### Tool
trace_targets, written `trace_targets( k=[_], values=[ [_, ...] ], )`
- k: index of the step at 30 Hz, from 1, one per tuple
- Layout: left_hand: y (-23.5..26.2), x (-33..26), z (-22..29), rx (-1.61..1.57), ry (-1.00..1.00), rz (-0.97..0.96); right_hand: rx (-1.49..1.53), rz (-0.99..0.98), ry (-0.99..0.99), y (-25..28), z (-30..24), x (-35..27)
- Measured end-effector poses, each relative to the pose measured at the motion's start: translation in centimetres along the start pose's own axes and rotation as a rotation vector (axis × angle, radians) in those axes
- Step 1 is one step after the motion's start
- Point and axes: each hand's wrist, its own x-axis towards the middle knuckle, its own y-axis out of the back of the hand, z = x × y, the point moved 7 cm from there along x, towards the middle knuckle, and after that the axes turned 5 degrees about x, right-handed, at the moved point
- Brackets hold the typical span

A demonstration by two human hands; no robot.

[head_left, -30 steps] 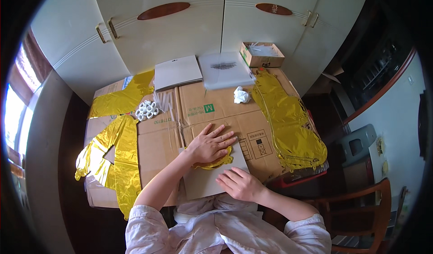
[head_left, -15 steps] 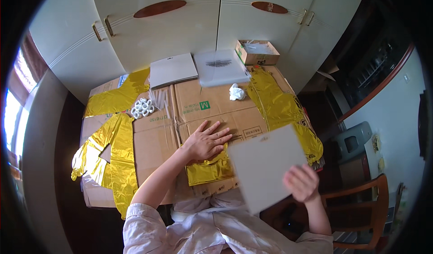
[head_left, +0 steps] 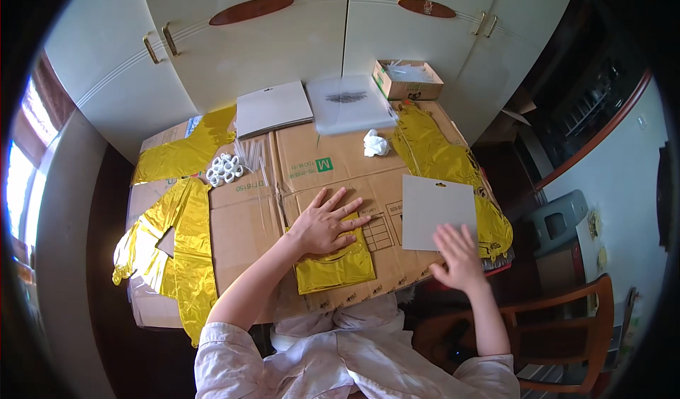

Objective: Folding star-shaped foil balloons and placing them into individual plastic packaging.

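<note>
My left hand point(head_left: 327, 223) lies flat with fingers spread on a folded gold foil balloon point(head_left: 336, 268) near the front edge of the cardboard-covered table. To its right, a grey card point(head_left: 435, 211) with a small hanging slot at its top rests flat on the cardboard. My right hand point(head_left: 459, 259) is at the card's lower right edge, fingers stretched out over it and slightly blurred. It grips nothing. Whether the fingertips press on the card I cannot tell.
Flat gold foil balloons point(head_left: 190, 247) lie left and right. White ribbon rolls point(head_left: 225, 169) sit beside clear straws point(head_left: 249, 155). Grey cards point(head_left: 275, 112), clear plastic bags point(head_left: 347, 109), a crumpled white wad point(head_left: 375, 143) and a small box point(head_left: 409, 80) stand farther back. A wooden chair point(head_left: 602, 328) is at right.
My right hand has brought the grey card forward and laid it flat on the cardboard, letting go. The folded foil balloon is now uncovered. My left hand has stayed put.
</note>
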Motion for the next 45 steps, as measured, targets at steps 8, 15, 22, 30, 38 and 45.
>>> trace_targets(
  k=[8, 15, 22, 30, 38, 45],
  values=[
    [-0.3, -0.7, 0.9, -0.001, -0.025, 0.022, 0.213, -0.2, 0.395, -5.2, -11.0, 5.9],
    [-0.7, -1.0, 1.2, -0.065, -0.012, 0.009, 0.247, -0.227, 0.393, -7.2, -11.6, 5.7],
    [-0.1, -0.7, 0.6, -0.07, 0.073, -0.018, 0.264, -0.229, 0.391, -6.7, -11.7, 5.9],
    [-0.5, -2.3, -1.0, 0.021, 0.099, 0.055, 0.245, -0.216, 0.379, -6.7, -11.9, 5.8],
    [-0.2, -4.7, -2.5, 0.068, 0.207, 0.024, 0.246, -0.222, 0.393, -6.4, -12.2, 5.6],
    [1.3, -8.6, 1.8, -0.089, 0.177, 0.015, 0.154, -0.213, 0.503, -5.8, -12.6, 2.4]
  ],
)
